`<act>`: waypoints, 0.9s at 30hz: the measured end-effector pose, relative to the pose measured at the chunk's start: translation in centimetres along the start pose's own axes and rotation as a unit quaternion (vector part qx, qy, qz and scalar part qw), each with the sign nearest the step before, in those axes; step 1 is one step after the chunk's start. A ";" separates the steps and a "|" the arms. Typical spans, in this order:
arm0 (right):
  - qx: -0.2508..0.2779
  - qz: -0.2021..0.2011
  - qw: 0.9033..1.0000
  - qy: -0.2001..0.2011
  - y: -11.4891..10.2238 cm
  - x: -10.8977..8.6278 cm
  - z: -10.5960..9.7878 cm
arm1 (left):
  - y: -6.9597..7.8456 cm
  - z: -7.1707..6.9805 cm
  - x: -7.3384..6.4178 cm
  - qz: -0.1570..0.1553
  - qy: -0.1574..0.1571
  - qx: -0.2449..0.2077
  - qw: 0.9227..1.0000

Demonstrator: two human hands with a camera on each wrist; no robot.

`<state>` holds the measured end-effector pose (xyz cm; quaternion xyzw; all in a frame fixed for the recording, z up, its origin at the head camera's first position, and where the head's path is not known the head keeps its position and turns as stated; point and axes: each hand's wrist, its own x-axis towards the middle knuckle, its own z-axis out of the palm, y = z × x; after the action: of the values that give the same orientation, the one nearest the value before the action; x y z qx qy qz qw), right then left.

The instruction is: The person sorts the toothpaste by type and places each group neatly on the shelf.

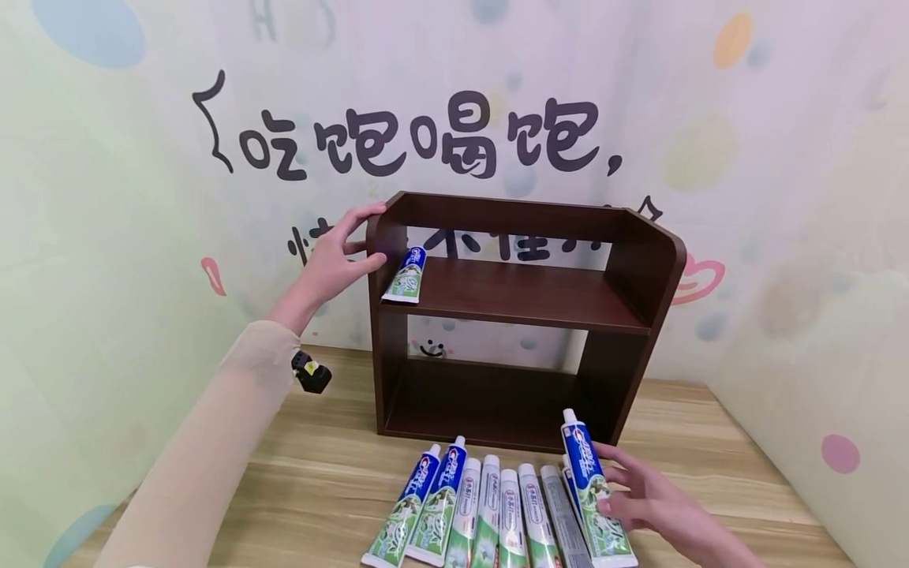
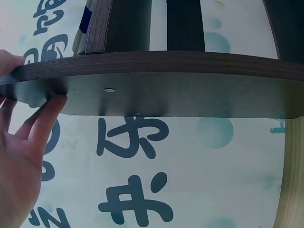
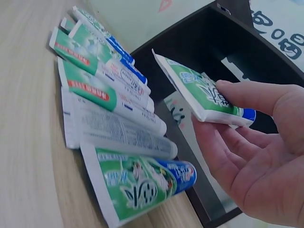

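Observation:
My left hand (image 1: 339, 256) grips the upper left side panel of a dark brown two-tier shelf (image 1: 525, 296); in the left wrist view, fingers (image 2: 45, 121) lie against the panel's outer face. My right hand (image 1: 649, 497) holds a blue and green toothpaste tube (image 1: 592, 489), pinched between thumb and fingers, its white cap upward. The right wrist view shows this held tube (image 3: 197, 90) raised above the row. Below it lies another blue and green tube (image 3: 142, 183), mostly hidden in the head view. On the upper tier, a similar tube (image 1: 408, 276) leans by the left panel.
Several toothpaste tubes lie side by side on the wooden table (image 1: 305, 481) before the shelf: blue and green ones (image 1: 408, 509) at left, white and green ones (image 1: 510, 517) in the middle, a grey-backed one (image 1: 566, 517) towards the right. A printed wall (image 1: 440, 63) stands behind.

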<state>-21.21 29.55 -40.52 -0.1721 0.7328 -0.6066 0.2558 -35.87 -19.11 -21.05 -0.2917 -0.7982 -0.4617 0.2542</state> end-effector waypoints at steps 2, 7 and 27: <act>-0.016 0.000 1.000 0.013 -0.4 0.2 0.4 | 0.0 0.1 0.0 0.002 0.001 0.003 1.000; -0.040 0.003 0.999 0.030 -1.7 0.8 1.4 | 0.0 0.1 -0.1 0.010 0.004 0.008 1.000; -0.035 -0.058 0.998 0.014 -6.2 3.8 4.2 | 0.1 0.3 0.0 0.006 0.011 0.003 1.000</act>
<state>-22.20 22.73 -35.69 -0.2145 0.7456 -0.5969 0.2043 -35.84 -18.85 -21.17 -0.2910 -0.7949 -0.4610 0.2664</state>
